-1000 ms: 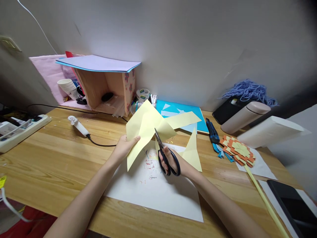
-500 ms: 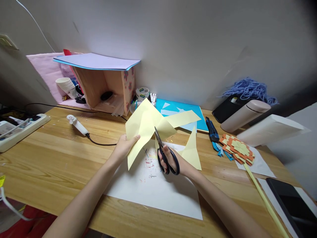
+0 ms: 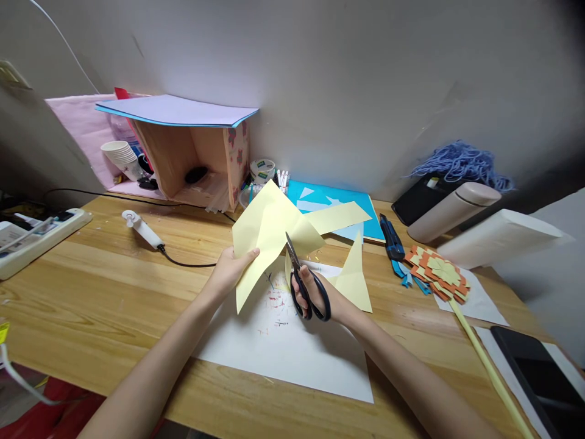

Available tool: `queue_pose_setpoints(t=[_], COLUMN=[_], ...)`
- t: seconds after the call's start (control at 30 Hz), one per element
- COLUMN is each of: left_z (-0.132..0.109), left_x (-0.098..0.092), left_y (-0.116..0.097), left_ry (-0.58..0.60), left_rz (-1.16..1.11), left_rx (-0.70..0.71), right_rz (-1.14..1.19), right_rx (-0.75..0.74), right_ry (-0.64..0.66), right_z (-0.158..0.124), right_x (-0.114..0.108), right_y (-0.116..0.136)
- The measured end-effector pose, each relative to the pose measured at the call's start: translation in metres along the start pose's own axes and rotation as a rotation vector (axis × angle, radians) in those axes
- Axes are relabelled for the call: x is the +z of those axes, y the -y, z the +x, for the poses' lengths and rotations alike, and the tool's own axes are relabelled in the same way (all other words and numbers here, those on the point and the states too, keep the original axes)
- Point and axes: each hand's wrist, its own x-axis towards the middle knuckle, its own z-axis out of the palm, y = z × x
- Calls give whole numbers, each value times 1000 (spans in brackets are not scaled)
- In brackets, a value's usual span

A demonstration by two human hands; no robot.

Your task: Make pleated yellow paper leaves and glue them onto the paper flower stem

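Note:
My left hand (image 3: 232, 266) pinches the lower left edge of a pale yellow sheet of paper (image 3: 260, 228), thumb on top. The sheet is held up, creased and cut into an irregular shape. In my right hand (image 3: 315, 289) is a pair of black-handled scissors (image 3: 294, 259), with fingers through the loops. Their blades point up and meet the sheet's lower right edge. Beneath both hands lies a white sheet (image 3: 297, 360) with coloured marks. A yellow paper offcut (image 3: 356, 280) rests just right of the scissors, partly hidden by my right hand.
A blue board (image 3: 375, 222) with paper scraps lies behind. To the right are a utility knife (image 3: 392, 238), an orange-and-yellow paper flower (image 3: 439, 271), a bottle (image 3: 452, 210) and a phone (image 3: 539, 378). A cardboard box (image 3: 237, 158), glue gun (image 3: 141, 228) and power strip (image 3: 64, 228) stand left.
The hands, scissors and yellow sheet keep nearly the same places. The whole view has shifted very slightly.

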Motion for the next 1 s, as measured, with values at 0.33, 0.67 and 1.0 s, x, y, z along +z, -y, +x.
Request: queue_pose_setpoints(t=[0.33, 0.67, 1.0], left_z=[0, -2, -1], left_x=[0, 1, 0], left_y=[1, -1, -1], left_ry=[5, -8, -4], left_rz=[-3, -13, 6], left_rx=[0, -14, -8], right_rz=[-42, -17, 13], right_rx=[-11, -29, -35], right_ry=[-26, -38, -77], right_z=[1, 2, 3], right_x=[0, 2, 6], right_y=[-2, -4, -8])
